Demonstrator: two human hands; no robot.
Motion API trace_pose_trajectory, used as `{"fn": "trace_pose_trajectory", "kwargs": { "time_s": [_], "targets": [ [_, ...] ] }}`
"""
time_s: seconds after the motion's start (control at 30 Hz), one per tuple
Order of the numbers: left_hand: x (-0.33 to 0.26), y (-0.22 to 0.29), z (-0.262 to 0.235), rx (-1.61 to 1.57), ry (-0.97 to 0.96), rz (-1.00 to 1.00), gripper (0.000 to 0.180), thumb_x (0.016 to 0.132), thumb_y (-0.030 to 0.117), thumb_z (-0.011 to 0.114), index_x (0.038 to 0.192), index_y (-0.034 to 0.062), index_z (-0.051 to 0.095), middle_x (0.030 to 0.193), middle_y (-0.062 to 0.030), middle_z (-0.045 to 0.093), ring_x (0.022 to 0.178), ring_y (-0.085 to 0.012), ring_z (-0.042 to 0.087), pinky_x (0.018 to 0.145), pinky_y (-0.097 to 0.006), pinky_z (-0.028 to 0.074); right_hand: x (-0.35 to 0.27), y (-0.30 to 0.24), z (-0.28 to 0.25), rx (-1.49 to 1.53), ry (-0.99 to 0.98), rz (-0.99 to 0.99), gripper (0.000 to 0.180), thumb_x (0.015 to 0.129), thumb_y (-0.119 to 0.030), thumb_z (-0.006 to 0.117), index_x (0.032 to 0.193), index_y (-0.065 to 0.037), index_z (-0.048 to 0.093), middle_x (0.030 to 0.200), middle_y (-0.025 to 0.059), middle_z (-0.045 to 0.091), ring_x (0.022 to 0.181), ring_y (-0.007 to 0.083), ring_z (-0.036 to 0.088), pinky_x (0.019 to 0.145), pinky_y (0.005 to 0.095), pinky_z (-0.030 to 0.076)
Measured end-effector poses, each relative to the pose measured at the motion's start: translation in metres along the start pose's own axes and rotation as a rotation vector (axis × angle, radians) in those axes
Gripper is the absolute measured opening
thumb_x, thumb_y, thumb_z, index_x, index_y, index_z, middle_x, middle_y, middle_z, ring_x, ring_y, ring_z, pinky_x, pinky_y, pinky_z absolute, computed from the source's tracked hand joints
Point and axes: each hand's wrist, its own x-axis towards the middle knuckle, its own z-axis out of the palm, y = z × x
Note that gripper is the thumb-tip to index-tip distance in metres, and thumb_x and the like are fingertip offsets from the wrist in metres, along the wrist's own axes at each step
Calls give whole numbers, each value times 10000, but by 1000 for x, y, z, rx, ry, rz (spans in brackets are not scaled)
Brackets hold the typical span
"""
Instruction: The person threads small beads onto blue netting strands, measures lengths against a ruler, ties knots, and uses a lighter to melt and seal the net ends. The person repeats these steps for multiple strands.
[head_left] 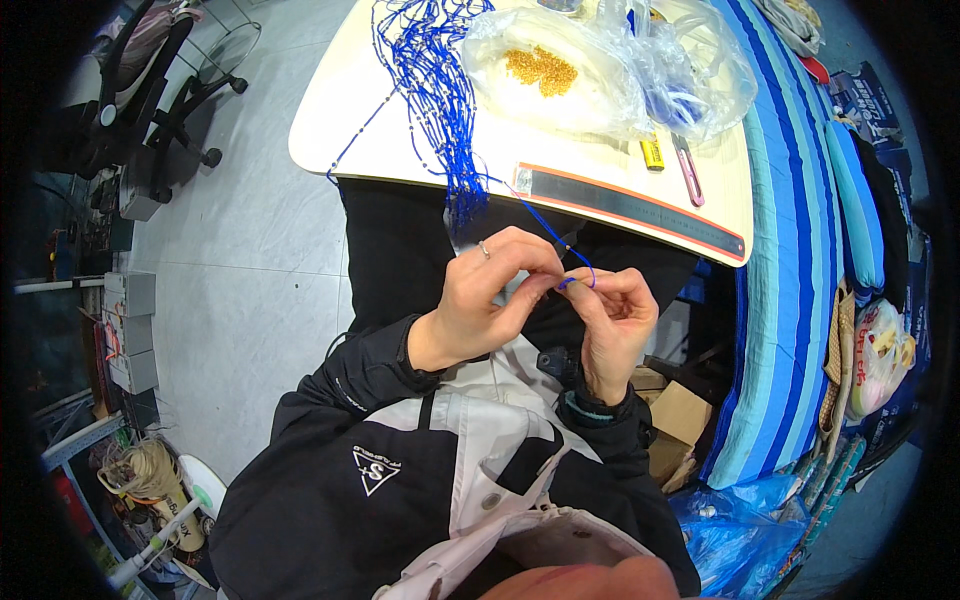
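Note:
Over my lap, just off the table's near edge, my left hand [492, 298] and my right hand [617, 322] meet with fingers pinched together. Between their fingertips runs a thin blue cord [537, 214], which loops up around the right fingertips and leads back toward the table. A small bead shows on this cord. It joins a large bundle of blue cords [440, 105], dotted with small beads, that spreads over the table and hangs off its near edge. The exact bit of cord inside the pinch is mostly hidden by my fingers.
On the cream table [335, 120] lie gold beads [541, 70] on a clear plastic bag [605, 95], a dark ruler [630, 208] with orange edges, a small yellow cylinder [652, 154] and a pink cutter [689, 176]. A blue-striped bed [790, 220] borders the right side; an office chair [165, 110] stands left.

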Motion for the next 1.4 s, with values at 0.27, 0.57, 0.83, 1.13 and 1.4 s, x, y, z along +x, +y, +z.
{"fn": "trace_pose_trajectory", "kwargs": {
  "time_s": [0.27, 0.57, 0.83, 1.13, 1.4],
  "targets": [
    [1, 1, 0, 53, -9, 11, 233, 744, -148, 654, 935, -19, 619, 900, -127, 647, 774, -199, 642, 668, -272, 521, 0, -9, 3, -92, 32, 8, 98, 945, 13, 568, 944, -1, 471, 939, 217, 690, 849, 228, 703, 796, 345, 587],
    [5, 2, 0, 64, -35, -12, 190, 778, -123, 634, 931, -14, 608, 897, -125, 618, 734, -239, 642, 635, -300, 522, 1, -8, 4, -103, 43, -9, 115, 997, -53, 493, 1006, -27, 382, 936, 256, 678, 836, 270, 705, 787, 360, 590],
    [5, 0, 2, 67, -44, -17, 226, 760, -78, 686, 972, -9, 651, 932, -119, 622, 788, -233, 637, 674, -307, 522, 0, -7, 1, -128, 9, -1, 113, 1002, -25, 465, 1036, -15, 357, 991, 252, 666, 889, 238, 691, 810, 321, 562],
    [7, -5, -1, 256, -93, 156, 292, 659, -77, 737, 931, 7, 672, 952, -113, 620, 813, -231, 622, 668, -312, 500, -1, -10, 2, -242, 32, 3, 82, 979, -38, 531, 1001, -4, 460, 902, 174, 690, 808, 182, 681, 763, 266, 543],
    [20, -3, -14, 298, -245, 87, 202, 672, -58, 712, 851, 5, 641, 950, -127, 617, 857, -277, 613, 720, -340, 498, 14, -11, -9, -90, 76, 28, 61, 986, -54, 510, 1011, -10, 478, 939, 184, 667, 673, 124, 597, 609, 223, 476]
  ]
}}
